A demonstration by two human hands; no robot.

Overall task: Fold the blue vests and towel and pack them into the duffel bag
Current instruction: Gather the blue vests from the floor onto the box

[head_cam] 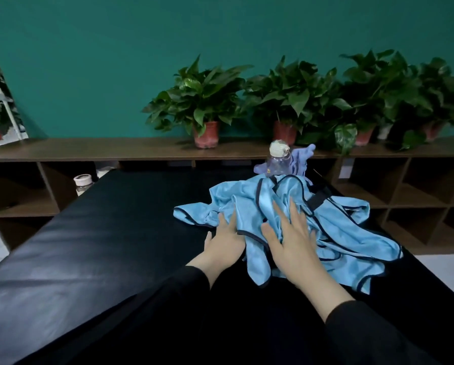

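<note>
Black sleeves cover both forearms at the bottom of the view, reaching forward over a black padded table. From the right hand the fingers run straight and slightly spread, laid flat on top of a crumpled heap of light blue vests with dark navy trim; they press on the cloth without curling round it. At the left hand the fingertips are tucked under a fold of the same fabric, so whether they pinch it or merely lie beneath it cannot be told; the thumb and the back of the hand lie bare on the table side. That heap sits on the right half of the table, spilling toward its right edge, with a black strap showing among the folds at the far side. Just behind the pile stands a clear plastic bottle with a pale cap, and a lavender towel is bunched right beside it. Beyond the table runs a low wooden shelf unit carrying potted plants against a teal wall. A white-lidded jar stands in a cubby at the left.
</note>
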